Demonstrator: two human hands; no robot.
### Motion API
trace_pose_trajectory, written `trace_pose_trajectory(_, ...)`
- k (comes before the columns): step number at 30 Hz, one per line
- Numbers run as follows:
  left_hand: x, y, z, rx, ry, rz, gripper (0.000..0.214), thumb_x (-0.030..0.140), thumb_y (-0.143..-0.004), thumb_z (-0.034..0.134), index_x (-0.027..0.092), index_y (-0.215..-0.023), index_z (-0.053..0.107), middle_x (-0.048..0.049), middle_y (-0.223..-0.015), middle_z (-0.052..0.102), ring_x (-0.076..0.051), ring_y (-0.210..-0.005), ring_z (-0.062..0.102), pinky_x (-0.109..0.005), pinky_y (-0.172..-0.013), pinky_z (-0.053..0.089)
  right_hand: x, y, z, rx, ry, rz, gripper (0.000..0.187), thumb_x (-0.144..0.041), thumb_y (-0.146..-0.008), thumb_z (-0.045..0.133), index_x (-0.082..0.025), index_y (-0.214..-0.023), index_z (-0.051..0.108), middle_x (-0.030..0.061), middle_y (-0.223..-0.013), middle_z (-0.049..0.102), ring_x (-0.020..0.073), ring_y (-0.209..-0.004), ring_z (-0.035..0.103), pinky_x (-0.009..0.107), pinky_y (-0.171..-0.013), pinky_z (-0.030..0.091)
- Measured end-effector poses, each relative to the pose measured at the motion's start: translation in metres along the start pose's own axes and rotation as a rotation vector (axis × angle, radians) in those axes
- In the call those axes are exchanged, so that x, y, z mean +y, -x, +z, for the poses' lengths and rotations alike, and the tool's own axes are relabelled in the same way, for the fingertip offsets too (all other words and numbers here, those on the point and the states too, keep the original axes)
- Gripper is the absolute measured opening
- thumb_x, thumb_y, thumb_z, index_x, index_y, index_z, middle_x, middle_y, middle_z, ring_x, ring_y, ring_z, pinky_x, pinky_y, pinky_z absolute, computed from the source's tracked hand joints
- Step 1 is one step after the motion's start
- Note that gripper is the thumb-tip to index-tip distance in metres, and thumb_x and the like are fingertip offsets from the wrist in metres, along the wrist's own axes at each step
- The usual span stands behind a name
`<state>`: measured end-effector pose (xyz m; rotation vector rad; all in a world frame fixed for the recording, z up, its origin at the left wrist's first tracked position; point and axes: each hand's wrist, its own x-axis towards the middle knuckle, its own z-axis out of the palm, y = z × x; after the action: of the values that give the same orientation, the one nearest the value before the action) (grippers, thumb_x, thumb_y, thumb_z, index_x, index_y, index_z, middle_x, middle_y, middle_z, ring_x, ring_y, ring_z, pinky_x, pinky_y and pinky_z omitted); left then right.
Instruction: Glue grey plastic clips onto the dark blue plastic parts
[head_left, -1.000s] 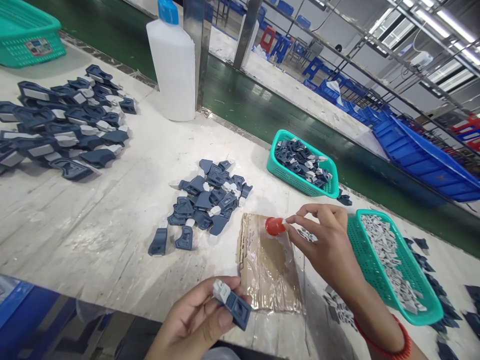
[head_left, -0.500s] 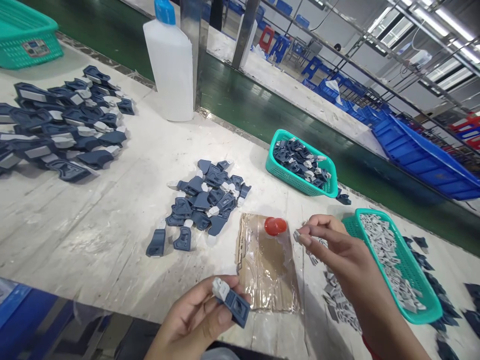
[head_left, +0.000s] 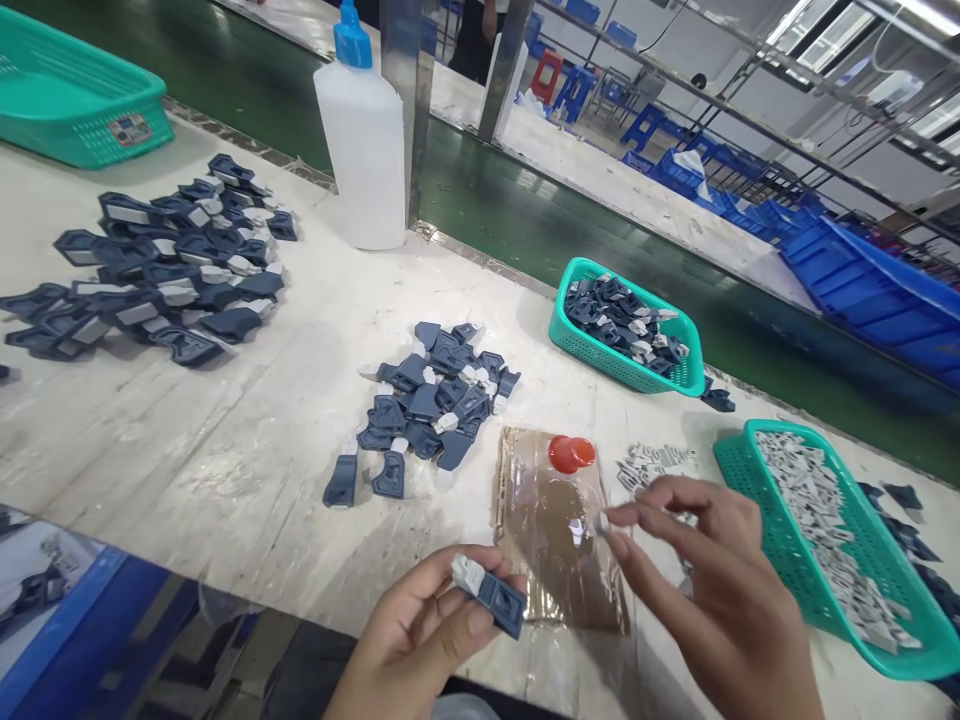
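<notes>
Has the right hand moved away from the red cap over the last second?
Yes. The right hand was touching the red cap; now it is nearer the person, apart from it.

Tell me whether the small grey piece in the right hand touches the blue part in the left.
Apart. The head view shows taped cardboard between the grey piece and the blue part.

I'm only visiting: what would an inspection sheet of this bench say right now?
Surface: pale, stained worktable.
Job's things: blue part with a white end in the left hand; small white piece pinched by the right hand; taped cardboard with a red cap on it.
Clutter: blue part piles; three green baskets; white bottle.
Hands: both shut on parts.
Cables: nothing seen.
Surroundings: green floor, blue crates, metal racking.
</notes>
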<state>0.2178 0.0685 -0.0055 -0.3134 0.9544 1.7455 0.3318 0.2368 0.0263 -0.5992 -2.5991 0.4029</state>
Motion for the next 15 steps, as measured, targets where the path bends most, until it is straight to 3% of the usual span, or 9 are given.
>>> trace_pose_trajectory(6,-0.007,0.002,-0.002,-0.030,-0.031,0.049,0.023,0.034,-0.058,0.082,0.025,-0.079,0.076,0.0000,-0.077,0.078,-0.014,-0.080,0.069,-0.017,-0.073,0.049,-0.035,0.015,0.003,-0.053,-0.101,-0.195,0.022,-0.018,-0.074,0.062,-0.028,-0.093,0.058,0.0041,-0.089,0.047,0.0199,-0.088,0.042,0.032,-0.071,0.039)
trace_pose_trajectory(11,-0.008,0.004,0.000,-0.007,-0.063,0.052,0.023,0.037,-0.057,0.082,0.028,-0.077,0.076,0.0039,-0.075,0.077,-0.010,-0.076,0.067,-0.013,-0.071,0.047,-0.040,0.012,0.017,-0.021,-0.096,-0.231,0.023,-0.019,-0.071,0.065,-0.026,-0.091,0.059,0.0038,-0.086,0.049,0.0191,-0.084,0.044,0.031,-0.068,0.039)
trace_pose_trajectory(15,-0.010,0.005,-0.002,0.030,-0.170,0.118,0.022,0.040,-0.057,0.081,0.030,-0.076,0.077,0.0026,-0.075,0.076,-0.012,-0.076,0.066,-0.013,-0.071,0.047,-0.040,0.012,0.015,-0.005,-0.032,-0.288,0.026,-0.016,-0.069,0.067,-0.025,-0.092,0.061,0.0032,-0.083,0.055,0.0170,-0.078,0.048,0.030,-0.068,0.041)
